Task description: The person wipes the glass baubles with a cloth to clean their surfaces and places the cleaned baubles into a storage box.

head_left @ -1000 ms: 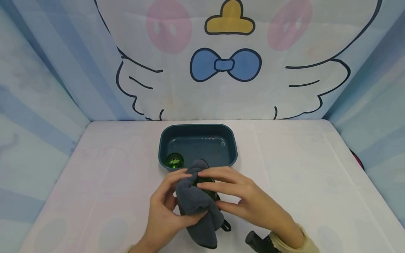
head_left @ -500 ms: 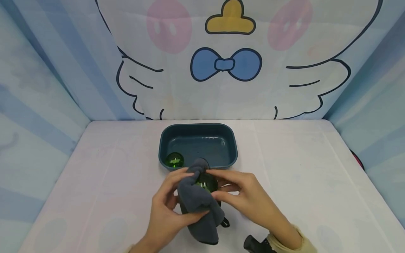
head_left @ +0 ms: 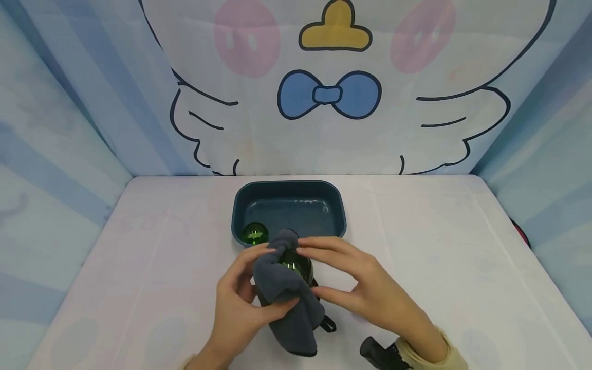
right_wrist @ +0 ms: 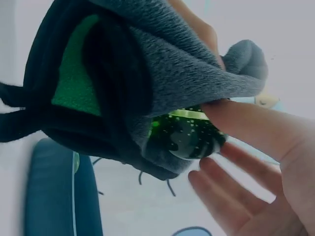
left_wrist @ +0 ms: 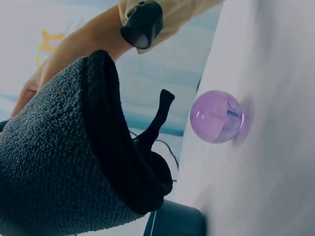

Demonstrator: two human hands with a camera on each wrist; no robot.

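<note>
My left hand (head_left: 233,303) grips a dark grey cloth (head_left: 289,303), folded partly round a green glass ball (head_left: 300,263). From the other side, my right hand (head_left: 365,280) pinches that ball lightly, thumb below and fingers above in the head view. The right wrist view shows the thumb against the speckled ball (right_wrist: 189,135) beside the cloth (right_wrist: 182,69), with the other fingers spread near its far side. Black edging and a loop run along the cloth (left_wrist: 59,142) in the left wrist view. Much of the ball is hidden by the cloth.
A dark teal basin (head_left: 316,216) stands just beyond the hands, with another green glass ball (head_left: 255,234) in its near left corner. A purple transparent ball (left_wrist: 216,117) rests on the white table (left_wrist: 275,172). A black cylindrical device (head_left: 381,353) sits at the right sleeve.
The right fingers have shifted round the green ball, closing in and then spreading again, and more of the ball shows. The left hand and cloth have moved slightly left.
</note>
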